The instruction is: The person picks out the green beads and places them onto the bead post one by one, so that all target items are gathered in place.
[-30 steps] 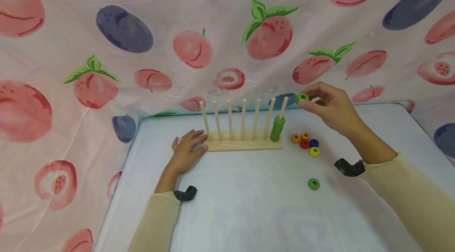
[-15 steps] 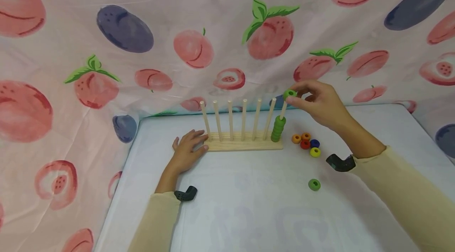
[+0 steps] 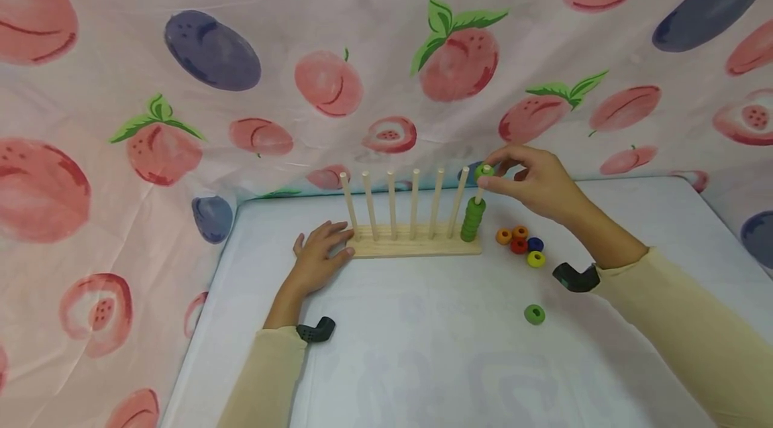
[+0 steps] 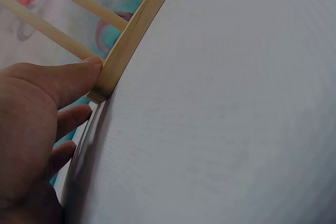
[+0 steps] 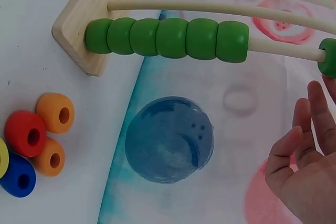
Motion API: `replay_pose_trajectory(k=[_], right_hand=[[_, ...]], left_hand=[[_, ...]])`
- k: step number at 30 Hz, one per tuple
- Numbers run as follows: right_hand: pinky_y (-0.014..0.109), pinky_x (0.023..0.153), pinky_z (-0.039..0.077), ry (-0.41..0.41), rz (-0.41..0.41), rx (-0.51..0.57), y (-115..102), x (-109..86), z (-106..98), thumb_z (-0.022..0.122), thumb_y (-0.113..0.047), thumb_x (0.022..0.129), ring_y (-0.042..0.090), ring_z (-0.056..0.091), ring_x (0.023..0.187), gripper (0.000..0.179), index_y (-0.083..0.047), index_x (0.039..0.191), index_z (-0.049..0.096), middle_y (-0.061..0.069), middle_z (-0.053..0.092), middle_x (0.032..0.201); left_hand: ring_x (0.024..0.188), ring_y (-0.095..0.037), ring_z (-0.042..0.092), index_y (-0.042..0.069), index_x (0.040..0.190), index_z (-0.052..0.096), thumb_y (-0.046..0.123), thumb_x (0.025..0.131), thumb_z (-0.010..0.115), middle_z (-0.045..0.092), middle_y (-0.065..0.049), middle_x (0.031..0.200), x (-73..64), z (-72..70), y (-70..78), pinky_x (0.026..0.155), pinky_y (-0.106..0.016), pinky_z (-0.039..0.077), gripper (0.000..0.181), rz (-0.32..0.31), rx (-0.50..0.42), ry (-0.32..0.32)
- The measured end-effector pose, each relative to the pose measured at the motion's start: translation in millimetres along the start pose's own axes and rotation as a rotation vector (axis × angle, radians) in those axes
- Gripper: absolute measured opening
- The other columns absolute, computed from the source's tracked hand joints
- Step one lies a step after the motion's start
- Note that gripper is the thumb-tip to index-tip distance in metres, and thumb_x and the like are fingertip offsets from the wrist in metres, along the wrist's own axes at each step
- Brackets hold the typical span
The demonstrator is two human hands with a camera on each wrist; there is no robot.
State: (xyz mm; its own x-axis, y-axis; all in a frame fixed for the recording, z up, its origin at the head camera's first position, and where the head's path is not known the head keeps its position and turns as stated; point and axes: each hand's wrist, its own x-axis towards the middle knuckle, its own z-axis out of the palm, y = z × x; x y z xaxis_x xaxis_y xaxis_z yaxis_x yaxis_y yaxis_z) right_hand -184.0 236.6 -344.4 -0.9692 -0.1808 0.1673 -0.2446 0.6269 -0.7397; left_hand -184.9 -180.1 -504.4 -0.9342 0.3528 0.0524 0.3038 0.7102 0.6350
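A wooden peg rack (image 3: 417, 249) with several upright pegs stands on the white table. On its rightmost peg sits a stack of several green beads (image 3: 474, 220). My right hand (image 3: 537, 183) pinches another green bead (image 5: 328, 57) high on that same peg, whose tip shows through the bead's hole. A gap of bare peg separates it from the stack. My left hand (image 3: 318, 257) rests at the rack's left end with fingers spread; in the left wrist view a fingertip (image 4: 93, 62) presses on the base beside the first peg.
Right of the rack lie two orange beads (image 3: 504, 236), a red bead (image 3: 519, 246), a blue bead (image 3: 535, 245) and a yellow bead (image 3: 535, 259), bunched together. One loose green bead (image 3: 534, 314) lies nearer the front. A fruit-patterned cloth (image 3: 386, 79) hangs behind the table.
My right hand has moved left with the green bead and lowered it over the tip of the rightmost peg. The left hand has stayed at the rack's end.
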Motion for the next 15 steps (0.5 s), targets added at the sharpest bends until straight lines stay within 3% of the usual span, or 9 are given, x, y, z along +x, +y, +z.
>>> replay_pose_trajectory(k=[15], right_hand=[[0.023,0.073,0.047,0.000,-0.005,0.013,0.2,0.3,-0.3,0.079,-0.034,0.091,0.017,0.057,0.100,0.028,-0.018,0.112,0.072,-0.004,0.067,0.105]], left_hand=[[0.156,-0.034,0.025,0.019,0.142,0.062,0.039,0.101,0.064,0.048,-0.004,0.158,0.6,0.9,-1.0,0.117,-0.070,-0.004,0.046,0.003,0.005,0.004]])
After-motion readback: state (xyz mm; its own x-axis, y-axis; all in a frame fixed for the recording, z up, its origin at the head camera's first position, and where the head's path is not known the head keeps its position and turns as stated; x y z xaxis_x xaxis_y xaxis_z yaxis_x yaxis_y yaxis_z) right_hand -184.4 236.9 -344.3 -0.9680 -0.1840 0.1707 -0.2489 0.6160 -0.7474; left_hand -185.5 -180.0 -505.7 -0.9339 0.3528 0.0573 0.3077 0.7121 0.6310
